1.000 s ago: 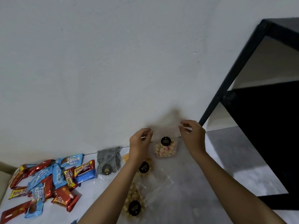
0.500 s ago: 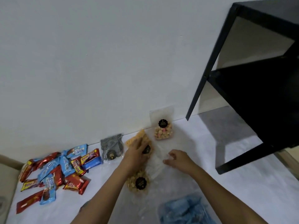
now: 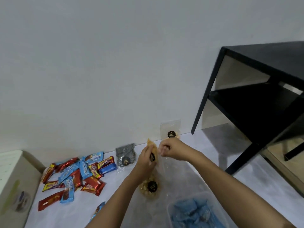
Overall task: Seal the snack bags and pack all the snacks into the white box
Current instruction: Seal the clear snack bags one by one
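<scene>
Sealing clear plastic snack bag of golden crisps [image 3: 151,144] w/ both hands, low over white surface [image 3: 115,204] by wall [image 3: 131,71].
L hand [image 3: 145,159] fingers wrapped round filled part of bag, partly over its black round label [image 3: 152,157]; R hand [image 3: 171,149] fingers curled, pinching the clear top film just beside L. Bag sits btwn black swirl-print pouch [image 3: 125,155] and clear bag leaning on wall [image 3: 171,130]; can't tell if it touches surface. 2nd clear bag of round yellow snacks [image 3: 151,186] lies by L forearm. Judged: bag light, film thin, slick & floppy, contents brittle, so take it by empty top edge, don't squeeze filled part, run pinch along seal strip. Pile of red & blue wrapped bars [image 3: 77,173] to left; what looks like white box [image 3: 9,163] at far left edge, well apart, inside not visible.
</scene>
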The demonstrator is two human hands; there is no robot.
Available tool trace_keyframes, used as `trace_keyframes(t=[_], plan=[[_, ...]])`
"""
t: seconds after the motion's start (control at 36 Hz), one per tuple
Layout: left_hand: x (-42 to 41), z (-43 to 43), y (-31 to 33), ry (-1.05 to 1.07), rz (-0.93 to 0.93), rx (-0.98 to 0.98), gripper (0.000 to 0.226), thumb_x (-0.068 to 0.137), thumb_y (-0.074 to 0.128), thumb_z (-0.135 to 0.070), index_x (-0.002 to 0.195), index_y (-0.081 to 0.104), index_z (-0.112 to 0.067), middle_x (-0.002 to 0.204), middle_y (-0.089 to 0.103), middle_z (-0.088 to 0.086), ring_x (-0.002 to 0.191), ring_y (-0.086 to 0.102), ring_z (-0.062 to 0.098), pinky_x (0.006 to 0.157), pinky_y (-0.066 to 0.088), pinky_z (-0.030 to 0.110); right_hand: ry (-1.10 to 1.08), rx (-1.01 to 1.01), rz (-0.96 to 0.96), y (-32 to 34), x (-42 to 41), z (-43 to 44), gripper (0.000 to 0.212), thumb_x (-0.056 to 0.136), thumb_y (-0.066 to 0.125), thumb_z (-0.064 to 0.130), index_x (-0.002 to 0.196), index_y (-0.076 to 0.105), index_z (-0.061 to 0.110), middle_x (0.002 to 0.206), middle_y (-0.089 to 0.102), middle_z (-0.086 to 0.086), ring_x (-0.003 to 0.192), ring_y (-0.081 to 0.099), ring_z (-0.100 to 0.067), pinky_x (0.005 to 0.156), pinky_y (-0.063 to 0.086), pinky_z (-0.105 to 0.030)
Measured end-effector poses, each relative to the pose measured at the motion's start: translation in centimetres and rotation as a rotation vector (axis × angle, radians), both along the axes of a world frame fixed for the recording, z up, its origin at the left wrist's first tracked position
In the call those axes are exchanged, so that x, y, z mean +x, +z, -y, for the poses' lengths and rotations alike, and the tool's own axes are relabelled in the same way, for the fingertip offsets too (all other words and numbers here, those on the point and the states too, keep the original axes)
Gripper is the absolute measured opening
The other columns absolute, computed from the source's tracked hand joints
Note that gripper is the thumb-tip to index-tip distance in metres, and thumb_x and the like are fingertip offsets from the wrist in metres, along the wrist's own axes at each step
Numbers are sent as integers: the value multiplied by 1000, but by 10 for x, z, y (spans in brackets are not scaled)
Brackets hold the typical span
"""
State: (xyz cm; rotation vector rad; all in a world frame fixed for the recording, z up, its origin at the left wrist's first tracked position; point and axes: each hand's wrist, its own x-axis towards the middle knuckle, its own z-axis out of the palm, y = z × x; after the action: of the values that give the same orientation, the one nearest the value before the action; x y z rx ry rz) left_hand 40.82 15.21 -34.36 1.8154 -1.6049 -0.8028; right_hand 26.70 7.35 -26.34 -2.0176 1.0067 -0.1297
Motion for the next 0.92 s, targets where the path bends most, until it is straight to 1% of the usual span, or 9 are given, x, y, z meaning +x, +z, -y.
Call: trace_keyframes(t=[0.08,0.17,0.25,0.31,0.44,0.58,0.72,0.81,0.92], plan=[[5,-5,12,-18,-26,-55,73,83,57,-32,146,24,-17,149,25,-1,140,19,14,112,15,25,95,-136,-73,21,5,-3,25,83,48,-5,89,70,6,73,60,10,65,53,1,70,45,-14],[7,-8,27,11,-108,-146,58,83,56,-33,138,41,-22,144,39,-3,133,34,11,112,28,33,121,-229,-90,35,6,-6,28,85,47,-3,90,71,11,84,62,5,73,55,-4,68,43,-13],[5,-10,36,34,-230,-125,22,88,61,-19,109,66,-22,113,65,-6,106,58,8,97,45,30,114,-309,-82,41,6,-10,24,88,50,2,90,71,14,87,62,6,77,55,-5,70,42,-17],[2,-12,40,36,-303,-89,12,88,63,-19,93,73,-20,96,72,-5,93,65,6,88,49,25,100,-318,-54,42,2,-15,19,89,53,7,90,70,15,90,65,4,78,56,-4,72,45,-19],[-9,-23,37,112,-520,-38,13,86,63,-8,94,72,-6,85,72,-1,76,66,-1,66,45,8,0,-272,26,30,-21,-26,10,88,60,16,91,70,17,92,68,4,83,59,-6,78,49,-22],[-13,-30,28,150,-673,-33,18,85,63,-6,101,69,-1,93,73,4,85,69,2,72,48,9,-216,-121,118,9,-57,-25,4,81,70,13,83,72,16,85,67,5,78,59,-3,74,48,-14],[-19,-26,26,195,-718,-94,18,85,64,-5,100,71,0,100,72,6,93,68,6,76,50,11,-355,-63,193,-4,-78,-24,19,78,74,10,75,71,28,85,73,-3,84,67,-11,84,55,-29],[-20,-21,26,216,-727,-121,18,84,64,-4,101,71,-1,97,73,2,86,68,1,75,51,11,-380,-77,224,-9,-85,-24,26,81,69,4,75,70,29,81,72,3,82,69,-5,84,54,-24],[-20,-19,22,212,-700,-123,19,82,66,-6,100,71,-4,91,73,-11,90,68,3,82,54,19,-421,-101,240,-16,-92,-23,15,82,67,2,89,74,14,79,69,6,76,66,5,78,51,-11]])
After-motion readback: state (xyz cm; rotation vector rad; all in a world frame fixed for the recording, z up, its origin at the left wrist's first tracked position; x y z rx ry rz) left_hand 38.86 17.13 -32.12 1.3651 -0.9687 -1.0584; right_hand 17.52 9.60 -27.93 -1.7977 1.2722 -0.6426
